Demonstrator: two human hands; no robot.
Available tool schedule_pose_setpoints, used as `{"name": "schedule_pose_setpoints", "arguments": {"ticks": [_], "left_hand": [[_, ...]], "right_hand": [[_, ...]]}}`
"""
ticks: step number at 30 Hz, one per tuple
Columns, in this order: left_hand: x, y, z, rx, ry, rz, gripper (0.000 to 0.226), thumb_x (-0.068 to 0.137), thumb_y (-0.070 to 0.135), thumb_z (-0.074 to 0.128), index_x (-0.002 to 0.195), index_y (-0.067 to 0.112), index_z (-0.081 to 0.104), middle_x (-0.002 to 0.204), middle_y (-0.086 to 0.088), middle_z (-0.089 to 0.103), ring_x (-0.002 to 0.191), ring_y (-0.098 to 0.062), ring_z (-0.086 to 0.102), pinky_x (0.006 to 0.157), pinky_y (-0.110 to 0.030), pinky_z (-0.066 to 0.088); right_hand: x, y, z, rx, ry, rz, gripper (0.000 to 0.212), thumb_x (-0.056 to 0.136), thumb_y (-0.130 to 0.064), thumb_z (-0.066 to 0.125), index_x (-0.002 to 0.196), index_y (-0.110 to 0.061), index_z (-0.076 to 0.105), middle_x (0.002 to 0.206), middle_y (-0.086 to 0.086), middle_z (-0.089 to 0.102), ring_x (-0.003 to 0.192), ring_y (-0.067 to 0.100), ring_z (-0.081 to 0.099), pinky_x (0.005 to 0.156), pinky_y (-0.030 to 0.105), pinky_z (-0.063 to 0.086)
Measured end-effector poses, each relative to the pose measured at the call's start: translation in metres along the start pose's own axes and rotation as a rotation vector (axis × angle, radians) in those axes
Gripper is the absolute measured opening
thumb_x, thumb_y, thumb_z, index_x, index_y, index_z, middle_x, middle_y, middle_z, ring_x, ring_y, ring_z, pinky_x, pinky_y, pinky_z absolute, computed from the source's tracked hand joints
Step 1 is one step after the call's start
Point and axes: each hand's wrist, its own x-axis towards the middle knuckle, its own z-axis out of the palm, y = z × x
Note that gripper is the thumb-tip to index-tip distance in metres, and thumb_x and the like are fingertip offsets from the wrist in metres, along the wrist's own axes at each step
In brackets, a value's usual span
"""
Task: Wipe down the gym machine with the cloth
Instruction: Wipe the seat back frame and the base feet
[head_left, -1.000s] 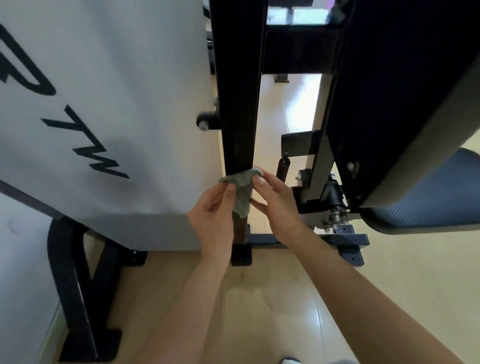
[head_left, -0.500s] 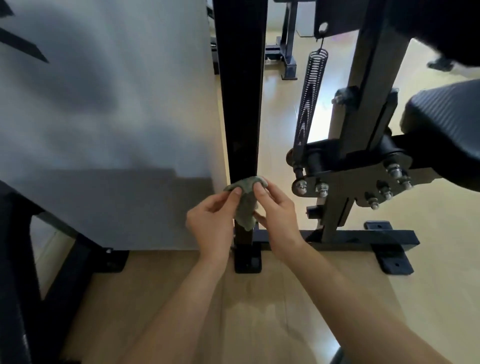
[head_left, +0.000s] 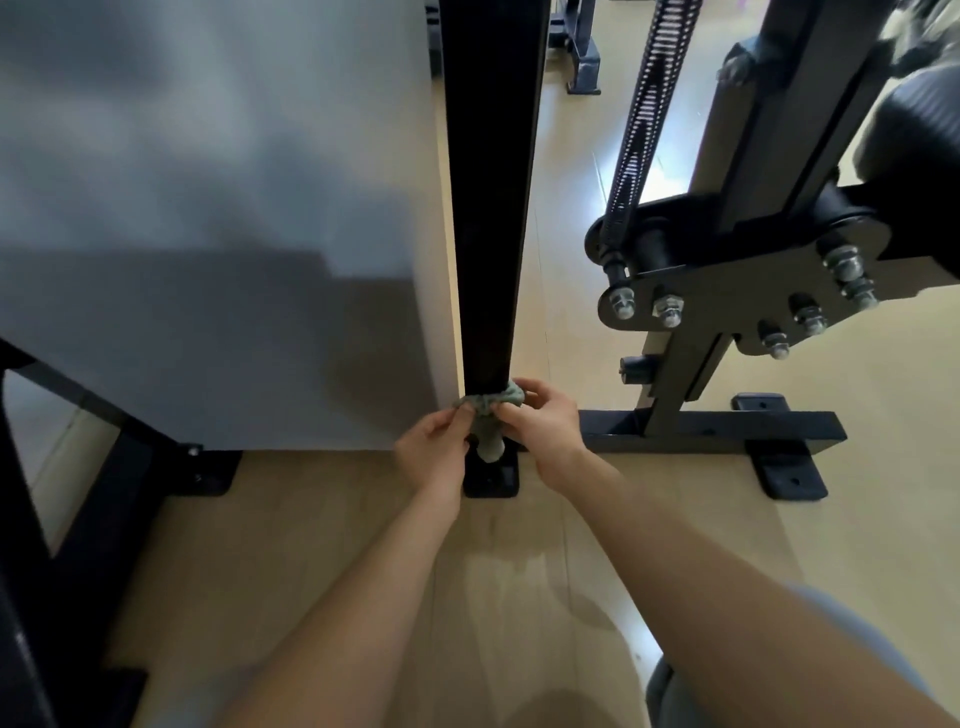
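A black upright post (head_left: 491, 208) of the gym machine runs down the middle of the view to a bolted foot plate (head_left: 492, 475) on the floor. A grey-green cloth (head_left: 485, 410) is wrapped round the bottom of the post, just above the foot. My left hand (head_left: 434, 449) pinches the cloth's left end. My right hand (head_left: 540, 423) pinches its right end, fingers curled round the bunched fabric. A loose tail of cloth hangs down between the hands.
A white panel (head_left: 218, 208) stands close on the left of the post. To the right are a black base bar (head_left: 711, 431), a bolted pivot plate (head_left: 737, 301), a coil spring (head_left: 641, 114) and a padded roller (head_left: 919, 130). A dark frame leg (head_left: 31, 519) fills the lower left.
Both hands have slid the cloth down the post, from mid-height to just above the foot plate. The view has dropped lower with them.
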Motion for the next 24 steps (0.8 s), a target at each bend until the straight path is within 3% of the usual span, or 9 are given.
{"name": "schedule_pose_setpoints", "arguments": {"ticks": [5,9,12,17,24], "left_hand": [[0.012,-0.025,0.005,-0.065,-0.013,-0.136,0.01,0.088,0.022,0.079,0.079,0.021,0.074,0.089,-0.011,0.077,0.079,-0.022,0.074,0.069,-0.03,0.058],[0.022,-0.041,0.009,-0.044,-0.046,-0.206,0.015,0.093,0.018,0.072,0.079,0.018,0.071,0.095,-0.014,0.075,0.085,-0.025,0.073,0.063,-0.027,0.056],[0.032,-0.056,0.012,0.033,-0.084,-0.218,0.015,0.096,0.021,0.069,0.081,0.019,0.07,0.097,-0.011,0.075,0.088,-0.023,0.073,0.065,-0.029,0.057],[0.043,-0.07,0.015,0.104,-0.133,-0.255,0.014,0.097,0.023,0.067,0.084,0.02,0.068,0.098,-0.011,0.075,0.088,-0.024,0.073,0.072,-0.034,0.06],[0.034,-0.046,0.025,-0.203,-0.058,-0.379,0.007,0.089,-0.005,0.07,0.084,-0.001,0.066,0.098,-0.023,0.072,0.084,-0.029,0.072,0.067,-0.031,0.061]], "right_hand": [[0.014,0.029,-0.001,-0.107,-0.037,0.068,0.035,0.088,-0.003,0.072,0.105,-0.033,0.063,0.11,-0.001,0.071,0.104,0.018,0.068,0.095,0.041,0.058],[0.028,0.046,0.0,-0.185,-0.08,0.144,0.035,0.092,-0.003,0.067,0.122,-0.019,0.062,0.113,0.003,0.069,0.107,0.023,0.066,0.09,0.041,0.06],[0.039,0.056,0.004,-0.257,-0.116,0.182,0.04,0.093,-0.007,0.067,0.13,-0.018,0.059,0.117,0.005,0.067,0.109,0.026,0.065,0.088,0.044,0.061],[0.043,0.064,0.002,-0.292,-0.156,0.239,0.036,0.096,-0.006,0.062,0.131,-0.017,0.058,0.118,0.008,0.066,0.11,0.027,0.063,0.08,0.036,0.061],[0.046,0.049,0.005,-0.165,-0.029,0.208,0.048,0.083,0.003,0.074,0.129,-0.006,0.063,0.115,0.01,0.07,0.101,0.029,0.07,0.084,0.044,0.062]]}}
